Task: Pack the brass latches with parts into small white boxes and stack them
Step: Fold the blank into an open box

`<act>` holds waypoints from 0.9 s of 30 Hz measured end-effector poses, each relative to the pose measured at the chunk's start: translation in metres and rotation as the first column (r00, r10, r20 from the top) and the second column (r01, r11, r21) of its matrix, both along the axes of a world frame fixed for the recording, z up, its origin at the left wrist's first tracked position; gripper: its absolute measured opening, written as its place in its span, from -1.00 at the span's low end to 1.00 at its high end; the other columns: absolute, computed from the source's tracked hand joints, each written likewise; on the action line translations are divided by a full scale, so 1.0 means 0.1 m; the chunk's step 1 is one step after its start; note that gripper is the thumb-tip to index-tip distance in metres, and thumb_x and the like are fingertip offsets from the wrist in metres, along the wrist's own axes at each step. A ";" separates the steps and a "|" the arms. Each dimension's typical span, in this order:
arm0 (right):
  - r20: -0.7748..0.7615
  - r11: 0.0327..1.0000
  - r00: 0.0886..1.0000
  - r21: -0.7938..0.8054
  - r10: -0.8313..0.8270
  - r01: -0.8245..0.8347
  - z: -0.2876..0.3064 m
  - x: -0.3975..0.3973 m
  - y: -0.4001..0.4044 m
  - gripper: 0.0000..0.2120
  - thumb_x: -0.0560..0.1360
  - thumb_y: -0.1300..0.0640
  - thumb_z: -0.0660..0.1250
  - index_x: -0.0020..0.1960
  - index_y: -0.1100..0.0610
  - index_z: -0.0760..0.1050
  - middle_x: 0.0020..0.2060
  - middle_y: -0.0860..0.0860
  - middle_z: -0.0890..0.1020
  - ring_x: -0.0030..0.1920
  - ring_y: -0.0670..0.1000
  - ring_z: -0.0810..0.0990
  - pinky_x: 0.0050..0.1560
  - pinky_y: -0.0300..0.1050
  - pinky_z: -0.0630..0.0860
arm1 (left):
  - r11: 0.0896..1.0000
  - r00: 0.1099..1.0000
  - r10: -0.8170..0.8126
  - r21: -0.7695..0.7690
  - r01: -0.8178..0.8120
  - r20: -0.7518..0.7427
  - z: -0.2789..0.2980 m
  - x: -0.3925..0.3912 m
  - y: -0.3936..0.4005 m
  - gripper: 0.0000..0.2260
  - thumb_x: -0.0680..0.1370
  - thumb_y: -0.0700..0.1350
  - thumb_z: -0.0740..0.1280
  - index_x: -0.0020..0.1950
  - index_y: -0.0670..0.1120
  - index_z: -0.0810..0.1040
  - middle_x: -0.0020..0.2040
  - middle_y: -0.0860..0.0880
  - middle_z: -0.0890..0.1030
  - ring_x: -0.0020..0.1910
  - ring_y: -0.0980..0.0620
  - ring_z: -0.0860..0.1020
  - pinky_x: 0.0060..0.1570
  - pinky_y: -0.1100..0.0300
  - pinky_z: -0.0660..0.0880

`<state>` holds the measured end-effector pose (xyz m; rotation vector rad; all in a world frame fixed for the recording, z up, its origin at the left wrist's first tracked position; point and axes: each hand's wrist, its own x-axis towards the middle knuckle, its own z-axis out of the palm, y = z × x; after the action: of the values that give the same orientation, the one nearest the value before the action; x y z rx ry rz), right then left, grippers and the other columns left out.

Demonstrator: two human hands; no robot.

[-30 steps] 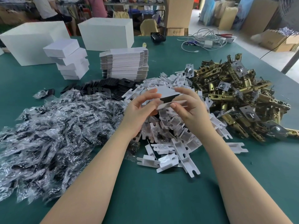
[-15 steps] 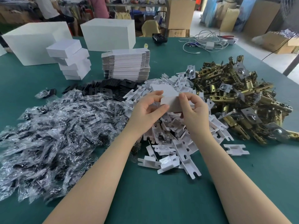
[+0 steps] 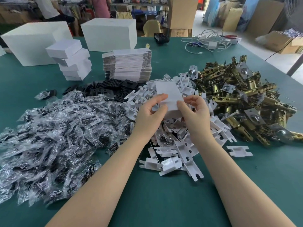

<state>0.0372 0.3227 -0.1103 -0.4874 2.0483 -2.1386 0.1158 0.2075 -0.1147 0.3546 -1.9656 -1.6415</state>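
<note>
1. We see both hands raised over the middle of the surface, working a small white box held above the heap of white card inserts. The left hand curls round the box's left side, and the right hand pinches its right edge with thumb and fingertips.
2. We judge the box light, thin card that would crush under a hard squeeze; a hold on the folded edges or corners looks safer than on the broad faces.
3. The brass latches lie heaped toward the right edge. We take them for heavy, rigid and smooth, with jutting plates, best taken by the barrel.
4. The clear parts bags spread along the left side look soft and slippery, and likely to slide when picked up.
5. Toward the far left, finished boxes stand in a leaning stack, beside a pile of flat box blanks and black plates.
6. The surface is green and matte. Two large white cartons sit at its far edge, with cables at the far right corner.
7. Behind it, we see a crowded workshop of cardboard boxes and people standing.
</note>
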 end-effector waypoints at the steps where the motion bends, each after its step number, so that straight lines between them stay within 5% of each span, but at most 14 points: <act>1: -0.006 1.000 1.000 0.003 0.003 -0.003 0.00 0.00 0.00 -0.86 0.51 0.11 0.40 0.04 -0.03 0.49 0.05 -0.02 0.56 0.05 0.16 0.62 -0.11 0.18 0.66 | 1.000 1.000 0.002 0.013 -0.002 0.000 0.00 0.00 0.01 -0.69 0.60 -0.15 0.32 0.29 0.14 0.57 0.20 0.38 0.49 0.20 0.44 0.46 0.10 0.48 0.46; 5: 0.056 0.991 0.995 -0.110 0.083 -0.076 0.00 0.00 0.00 -0.81 0.53 0.15 0.39 0.12 -0.02 0.53 0.05 0.03 0.67 -0.04 0.06 0.70 -0.15 -0.05 0.66 | 0.996 0.998 0.023 0.083 -0.018 -0.058 0.00 0.00 0.04 -0.64 0.58 -0.21 0.33 0.34 0.07 0.54 0.39 0.27 0.38 -0.09 0.32 0.57 -0.16 0.42 0.51; 9: 0.122 0.965 0.977 -0.220 0.173 -0.144 0.04 -0.01 0.01 -0.79 0.57 0.18 0.37 0.16 -0.04 0.53 -0.11 -0.04 0.74 -0.18 -0.05 0.70 -0.25 -0.24 0.59 | 0.985 0.996 0.028 0.174 -0.012 -0.087 0.02 0.00 0.05 -0.69 0.52 -0.15 0.40 0.24 0.12 0.58 0.41 0.27 0.29 -0.02 0.33 0.61 -0.16 0.39 0.55; 11: 0.127 0.956 0.968 -0.231 0.215 -0.181 0.04 -0.01 0.01 -0.78 0.57 0.16 0.36 0.16 -0.08 0.54 -0.14 -0.03 0.74 -0.19 -0.04 0.70 -0.24 -0.22 0.60 | 0.965 0.998 0.011 0.261 0.007 -0.067 0.00 -0.02 0.03 -0.63 0.44 -0.07 0.41 0.23 0.16 0.58 0.34 0.14 0.51 0.11 0.14 0.62 -0.01 0.23 0.61; 14: 0.137 0.940 0.954 -0.253 0.268 -0.228 0.05 -0.01 0.01 -0.75 0.59 0.17 0.33 0.19 -0.12 0.53 -0.13 -0.02 0.73 -0.16 0.00 0.70 -0.18 -0.20 0.61 | 0.931 0.998 -0.013 0.364 0.036 -0.068 0.00 -0.04 -0.01 -0.60 0.38 -0.10 0.42 0.18 0.22 0.59 0.31 0.04 0.55 0.24 -0.05 0.58 0.18 0.03 0.58; 18: 0.127 0.929 0.942 -0.249 0.312 -0.274 0.05 -0.03 0.02 -0.69 0.60 0.19 0.32 0.26 -0.11 0.49 -0.10 -0.03 0.73 -0.11 0.00 0.70 -0.09 -0.16 0.63 | 0.908 0.992 -0.067 0.407 0.104 -0.106 -0.01 -0.05 -0.07 -0.57 0.39 -0.17 0.41 0.19 0.22 0.60 0.34 0.02 0.54 0.27 -0.02 0.58 0.21 0.05 0.55; 22: 0.103 0.919 0.932 -0.236 0.347 -0.316 0.02 -0.05 0.03 -0.65 0.60 0.23 0.30 0.30 -0.12 0.44 -0.10 -0.06 0.72 -0.07 -0.03 0.69 -0.06 -0.17 0.62 | 0.900 0.984 -0.124 0.403 0.166 -0.126 -0.02 -0.03 -0.10 -0.50 0.40 -0.26 0.38 0.19 0.28 0.59 0.27 0.00 0.58 0.16 0.01 0.63 0.02 0.19 0.59; 27: 0.093 0.926 0.942 -0.234 0.323 -0.295 0.00 -0.05 0.00 -0.61 0.61 0.20 0.29 0.41 -0.02 0.41 -0.10 -0.10 0.72 -0.06 -0.06 0.68 -0.05 -0.18 0.62 | 0.900 0.977 -0.151 0.387 0.200 -0.152 -0.03 -0.03 -0.13 -0.55 0.41 -0.17 0.44 0.17 0.32 0.62 0.22 0.11 0.63 0.19 0.02 0.62 0.04 0.20 0.58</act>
<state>0.0324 0.3231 -0.1107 -0.6338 1.5568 -2.1432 0.1132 0.1947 -0.1174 0.2264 -1.6029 -2.1359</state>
